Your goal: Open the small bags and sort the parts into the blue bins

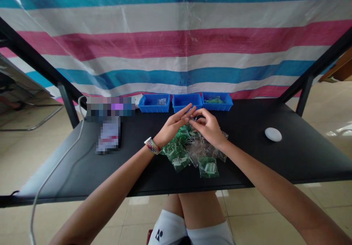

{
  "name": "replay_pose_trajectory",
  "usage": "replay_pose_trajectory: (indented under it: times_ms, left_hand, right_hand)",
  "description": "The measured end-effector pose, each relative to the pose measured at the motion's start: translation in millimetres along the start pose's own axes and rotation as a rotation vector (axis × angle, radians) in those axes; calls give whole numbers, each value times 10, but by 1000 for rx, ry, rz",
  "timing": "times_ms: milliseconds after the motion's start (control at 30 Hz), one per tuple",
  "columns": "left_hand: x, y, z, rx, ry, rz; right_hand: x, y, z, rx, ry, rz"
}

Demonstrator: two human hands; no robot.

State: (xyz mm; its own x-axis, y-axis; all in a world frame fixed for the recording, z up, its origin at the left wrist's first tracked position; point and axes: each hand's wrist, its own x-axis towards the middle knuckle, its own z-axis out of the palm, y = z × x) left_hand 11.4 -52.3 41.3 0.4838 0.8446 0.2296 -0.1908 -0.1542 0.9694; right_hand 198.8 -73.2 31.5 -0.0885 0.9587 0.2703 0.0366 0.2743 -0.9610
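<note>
A heap of small clear plastic bags [192,153], some holding green parts, lies on the black table [288,157] in front of me. My left hand [174,126], with a beaded band at the wrist, is held palm-up above the heap with its fingers stretched out. My right hand [207,126] is beside it, its fingers curled and pinched at the left fingertips over something tiny I cannot make out. Both hands hover just above the bags, near three blue bins.
Three blue bins stand in a row at the table's back: left bin [154,103], middle bin [187,101], right bin [217,101] with green parts. A white round object [273,134] lies at the right. A white cable [55,168] runs along the left. A striped tarp hangs behind.
</note>
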Motion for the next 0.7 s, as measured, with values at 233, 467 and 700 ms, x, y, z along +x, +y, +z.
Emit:
replay_pose_trajectory:
  times_ms: [233, 467, 700]
  left_hand:
    - [111, -43, 29, 43, 55, 6]
    - [151, -14, -42, 188, 97, 37]
    - [149, -77, -48, 199, 118, 60]
  right_hand:
    - [83, 45, -57, 44, -21, 18]
    - [154, 133, -104, 103, 150, 35]
    - [129, 114, -179, 112, 17, 111]
